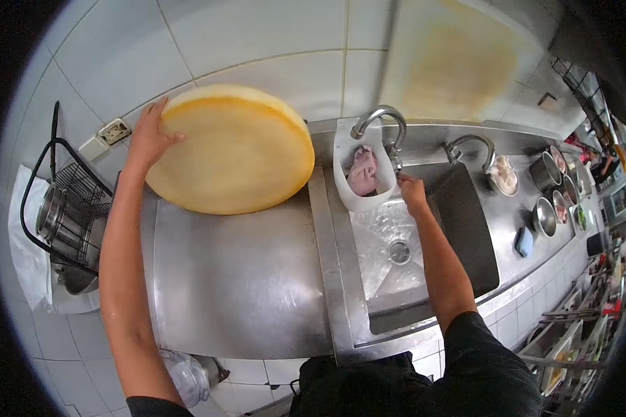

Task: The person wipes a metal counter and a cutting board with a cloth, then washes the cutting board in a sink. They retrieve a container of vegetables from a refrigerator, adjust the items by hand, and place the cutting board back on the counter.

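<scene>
My left hand [153,139] grips the upper left edge of a large round yellowish chopping board [229,153], thumb on its face. The board stands tilted against the tiled wall on the steel counter [236,278]. My right hand [412,193] is closed beside the right rim of a white plastic container [367,203], just below the tap [395,132]. Whether its fingers hold the rim or a tap handle is hidden. A piece of pale pink raw meat [363,170] lies in the container, under the spout.
The steel sink [399,278] with its drain is under the container. Right of it are a second tap [476,142], a bowl of pale meat [504,175], several metal bowls [544,217] and a blue sponge [524,242]. A black wire rack [73,208] with pots stands left.
</scene>
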Available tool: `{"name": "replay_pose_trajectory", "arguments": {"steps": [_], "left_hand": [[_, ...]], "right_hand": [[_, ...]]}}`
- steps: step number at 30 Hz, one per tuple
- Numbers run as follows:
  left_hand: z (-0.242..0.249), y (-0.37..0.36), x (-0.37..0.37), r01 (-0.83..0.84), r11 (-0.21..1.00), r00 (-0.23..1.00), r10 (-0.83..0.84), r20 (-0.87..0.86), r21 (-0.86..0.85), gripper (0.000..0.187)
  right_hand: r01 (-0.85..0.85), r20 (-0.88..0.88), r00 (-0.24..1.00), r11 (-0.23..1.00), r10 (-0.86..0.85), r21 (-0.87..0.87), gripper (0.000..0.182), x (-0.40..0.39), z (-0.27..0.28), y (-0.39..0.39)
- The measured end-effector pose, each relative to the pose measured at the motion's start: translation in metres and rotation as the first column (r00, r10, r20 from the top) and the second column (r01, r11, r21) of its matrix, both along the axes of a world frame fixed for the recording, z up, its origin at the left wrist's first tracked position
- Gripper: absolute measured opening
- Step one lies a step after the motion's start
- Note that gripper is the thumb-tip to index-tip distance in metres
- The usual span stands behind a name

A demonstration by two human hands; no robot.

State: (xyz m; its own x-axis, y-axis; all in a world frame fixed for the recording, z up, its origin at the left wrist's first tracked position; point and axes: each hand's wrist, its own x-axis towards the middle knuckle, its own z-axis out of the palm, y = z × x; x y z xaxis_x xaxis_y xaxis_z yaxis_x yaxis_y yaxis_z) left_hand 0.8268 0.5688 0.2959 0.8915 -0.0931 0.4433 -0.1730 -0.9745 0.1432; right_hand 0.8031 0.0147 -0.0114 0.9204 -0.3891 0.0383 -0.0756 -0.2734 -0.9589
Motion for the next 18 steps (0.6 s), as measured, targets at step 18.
{"name": "replay_pose_trajectory", "arguments": {"steps": [18], "left_hand": [[-0.003,-0.015,-0.037,0.054,0.998,0.994,-0.056,0.095,0.026,0.085]], "right_hand": [[0.0,0.082,0.996,0.97,0.02,-0.242,0.046,-0.024,0.057,-0.037]]}}
